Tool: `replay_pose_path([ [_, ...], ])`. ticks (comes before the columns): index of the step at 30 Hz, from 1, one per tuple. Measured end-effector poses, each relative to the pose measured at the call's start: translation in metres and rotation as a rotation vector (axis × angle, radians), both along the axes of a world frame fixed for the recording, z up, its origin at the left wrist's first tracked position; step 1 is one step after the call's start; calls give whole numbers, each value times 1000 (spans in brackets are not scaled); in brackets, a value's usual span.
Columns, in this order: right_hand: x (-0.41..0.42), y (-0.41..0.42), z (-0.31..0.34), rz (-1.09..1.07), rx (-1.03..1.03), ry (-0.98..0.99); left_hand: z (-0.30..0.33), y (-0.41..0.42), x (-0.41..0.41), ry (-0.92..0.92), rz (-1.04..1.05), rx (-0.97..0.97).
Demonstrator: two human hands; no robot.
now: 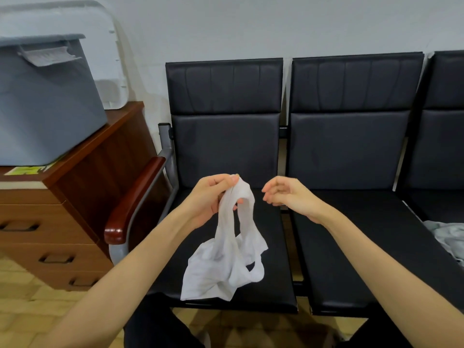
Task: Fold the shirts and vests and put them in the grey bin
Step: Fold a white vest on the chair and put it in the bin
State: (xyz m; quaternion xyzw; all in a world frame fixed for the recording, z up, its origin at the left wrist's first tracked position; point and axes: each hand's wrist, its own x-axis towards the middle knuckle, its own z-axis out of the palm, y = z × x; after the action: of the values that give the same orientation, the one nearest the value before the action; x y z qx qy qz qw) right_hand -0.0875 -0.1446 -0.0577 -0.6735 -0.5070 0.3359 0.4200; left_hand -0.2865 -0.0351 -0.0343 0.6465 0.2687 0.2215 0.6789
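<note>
A white vest [221, 267] hangs crumpled over the left black seat, its lower part resting on the cushion. My left hand [213, 197] pinches the vest's straps at the top and holds them up. My right hand [288, 194] hovers just right of the straps with fingers loosely curled, holding nothing. The grey bin [45, 109] stands on the wooden drawer cabinet at the far left, with a white label on its side.
A row of black padded seats [351, 247] fills the middle and right. A grey-green garment [449, 237] lies on the right edge of the second seat. The wooden cabinet [82, 197] and a red-brown armrest [133, 199] stand to the left. A white lid leans behind the bin.
</note>
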Motion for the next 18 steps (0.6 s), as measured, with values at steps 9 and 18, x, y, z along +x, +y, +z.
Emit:
replay_pose_path([
  [9,-25,-6,-71,137,-590,-110,2,7,-12,-29,99,-11],
  [18,-62,14,-133,-174,-485,259,1,9,-15,-40,158,-13],
])
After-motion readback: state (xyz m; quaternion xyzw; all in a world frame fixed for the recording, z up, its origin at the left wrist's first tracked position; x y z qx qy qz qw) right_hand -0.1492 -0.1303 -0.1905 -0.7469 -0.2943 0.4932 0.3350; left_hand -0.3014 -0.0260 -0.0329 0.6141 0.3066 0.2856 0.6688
